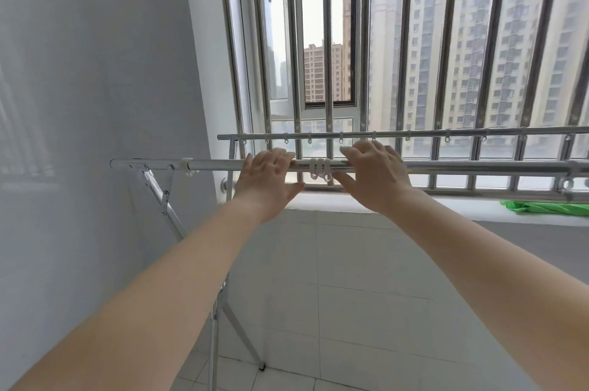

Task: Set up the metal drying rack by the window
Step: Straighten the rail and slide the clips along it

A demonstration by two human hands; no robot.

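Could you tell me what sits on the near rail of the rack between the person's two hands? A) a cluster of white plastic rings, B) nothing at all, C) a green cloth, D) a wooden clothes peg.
A: a cluster of white rings hangs on the near rail between the left hand and the right hand; the green cloth lies on the sill instead.

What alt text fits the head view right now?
Both hands, left hand and right hand, rest on the near rail of a metal drying rack beside a barred window, white plastic clips between them.
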